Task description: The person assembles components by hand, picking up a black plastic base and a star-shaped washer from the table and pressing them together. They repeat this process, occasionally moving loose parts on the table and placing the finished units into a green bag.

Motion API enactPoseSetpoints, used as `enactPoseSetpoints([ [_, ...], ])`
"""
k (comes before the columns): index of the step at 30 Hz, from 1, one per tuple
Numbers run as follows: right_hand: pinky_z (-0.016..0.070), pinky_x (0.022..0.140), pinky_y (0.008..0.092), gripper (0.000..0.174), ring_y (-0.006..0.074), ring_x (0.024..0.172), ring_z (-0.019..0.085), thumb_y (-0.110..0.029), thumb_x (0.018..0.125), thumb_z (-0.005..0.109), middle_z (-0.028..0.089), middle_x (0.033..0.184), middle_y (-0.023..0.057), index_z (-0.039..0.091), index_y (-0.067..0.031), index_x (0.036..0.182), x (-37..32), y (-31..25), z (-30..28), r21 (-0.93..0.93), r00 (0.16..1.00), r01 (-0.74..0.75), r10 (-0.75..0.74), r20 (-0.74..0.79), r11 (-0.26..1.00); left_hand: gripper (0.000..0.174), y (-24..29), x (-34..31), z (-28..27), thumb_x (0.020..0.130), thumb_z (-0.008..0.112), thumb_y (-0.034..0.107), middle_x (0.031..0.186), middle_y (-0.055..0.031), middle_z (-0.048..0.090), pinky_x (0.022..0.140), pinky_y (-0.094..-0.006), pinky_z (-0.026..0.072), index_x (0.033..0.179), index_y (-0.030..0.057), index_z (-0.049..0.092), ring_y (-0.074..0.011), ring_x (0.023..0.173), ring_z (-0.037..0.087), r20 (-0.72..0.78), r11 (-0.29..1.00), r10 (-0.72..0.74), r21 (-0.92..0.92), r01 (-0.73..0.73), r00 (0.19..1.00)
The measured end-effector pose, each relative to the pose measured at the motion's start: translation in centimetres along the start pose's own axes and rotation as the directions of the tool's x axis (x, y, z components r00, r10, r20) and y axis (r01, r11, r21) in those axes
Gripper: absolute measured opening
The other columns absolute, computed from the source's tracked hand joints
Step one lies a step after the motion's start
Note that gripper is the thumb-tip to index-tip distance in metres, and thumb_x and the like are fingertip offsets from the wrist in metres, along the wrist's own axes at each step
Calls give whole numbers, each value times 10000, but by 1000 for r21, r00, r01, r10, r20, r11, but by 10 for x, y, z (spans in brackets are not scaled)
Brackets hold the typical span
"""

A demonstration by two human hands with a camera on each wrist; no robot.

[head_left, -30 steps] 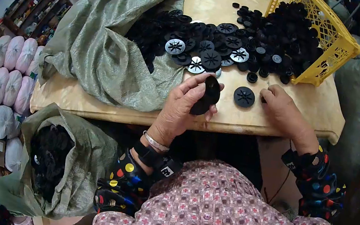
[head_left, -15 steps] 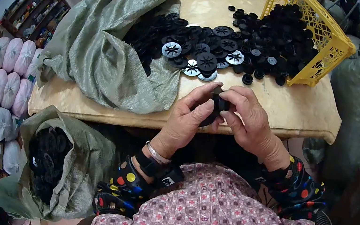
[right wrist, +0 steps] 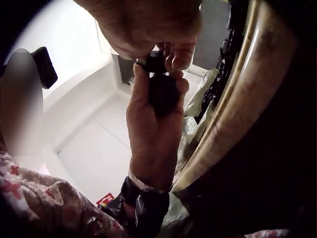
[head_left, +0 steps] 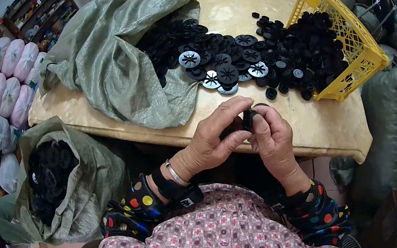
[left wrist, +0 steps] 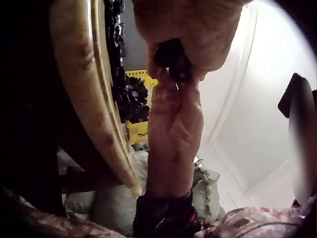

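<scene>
Both hands meet in front of the table edge. My left hand curls around a dark round disc, which sits against its palm in the right wrist view. The fingers of my right hand pinch a smaller-looking black round piece close to the left fingertips. From the head camera, only dark edges of these black parts show between the fingers. Beyond the hands lies a heap of black slotted discs, some with shiny pale faces. Small black round caps are piled to its right.
A yellow plastic crate lies tipped at the table's right end. A green woven sack covers the left of the table. Another open sack with black parts stands below left. Full sacks stand at the right.
My right hand came from the table on the right to meet the left hand. The disc lying near the table edge is gone from there. Since half a second ago, both hands shifted slightly right.
</scene>
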State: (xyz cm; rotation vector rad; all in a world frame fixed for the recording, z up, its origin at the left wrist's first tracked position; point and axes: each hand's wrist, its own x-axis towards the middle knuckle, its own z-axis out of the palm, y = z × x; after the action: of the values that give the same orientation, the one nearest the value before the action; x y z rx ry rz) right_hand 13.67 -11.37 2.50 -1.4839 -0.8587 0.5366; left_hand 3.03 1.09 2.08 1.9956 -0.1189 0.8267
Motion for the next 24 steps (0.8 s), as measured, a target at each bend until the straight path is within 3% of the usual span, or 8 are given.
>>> enactPoseSetpoints([
  [3,445,540,284,273,136,570,543,-271,940,486,539,626,55,547,-7,904,4,10,1,-88,996,87,-86,11,992,511,-6,-3,0,834,602,90,1248,-155,486,781,-278,477,1296,-5,406,-181,940,558,16,986,74,151,-76,997],
  [5,438,532,289,320,143,570,541,-302,939,482,546,648,73,556,9,935,5,12,-5,-121,999,39,-36,28,992,488,-5,-8,-1,858,576,104,1266,-137,478,782,-279,480,1300,-5,400,-183,956,557,31,999,-11,52,9,999],
  [8,467,610,300,332,194,674,578,-229,918,508,568,773,112,486,-10,1167,7,0,-15,-289,971,231,-240,6,929,463,-2,-11,-1,899,537,131,1216,-95,515,645,-204,460,1323,28,381,-84,777,558,50,810,-369,-473,347,928],
  [15,484,670,348,335,290,771,583,-67,826,579,545,949,178,473,-16,1140,1,7,0,-418,823,557,-542,167,717,457,3,-16,-5,875,562,128,1223,-115,505,702,-237,472,1291,7,419,-136,828,576,138,763,-459,-446,468,878],
  [17,490,618,328,244,244,694,594,-128,865,557,582,846,149,505,1,1066,-5,8,12,-401,861,478,-507,39,781,465,-2,-20,-6,861,573,121,1222,-139,504,734,-259,473,1284,2,422,-179,879,578,80,912,-325,-235,335,942],
  [19,471,521,289,239,164,575,571,-214,908,525,585,705,85,538,14,979,-10,-3,14,19,982,-181,180,55,983,473,-6,-24,-4,847,584,115,1222,-163,504,766,-282,474,1277,-3,425,-221,931,580,58,986,-167,-13,168,984],
  [23,402,424,226,297,69,486,508,-277,928,503,541,635,22,552,14,898,-10,-6,8,151,893,-434,403,199,888,482,-5,-33,0,844,586,112,1229,-169,496,773,-293,477,1278,-11,415,-231,940,580,48,989,-102,110,96,994],
  [24,444,483,263,253,132,534,545,-259,920,514,559,656,43,558,-11,913,-7,-6,5,2,912,-372,366,184,928,485,-3,-35,2,858,576,120,1225,-153,499,744,-280,478,1290,-11,399,-201,898,582,24,943,-290,-164,290,957],
])
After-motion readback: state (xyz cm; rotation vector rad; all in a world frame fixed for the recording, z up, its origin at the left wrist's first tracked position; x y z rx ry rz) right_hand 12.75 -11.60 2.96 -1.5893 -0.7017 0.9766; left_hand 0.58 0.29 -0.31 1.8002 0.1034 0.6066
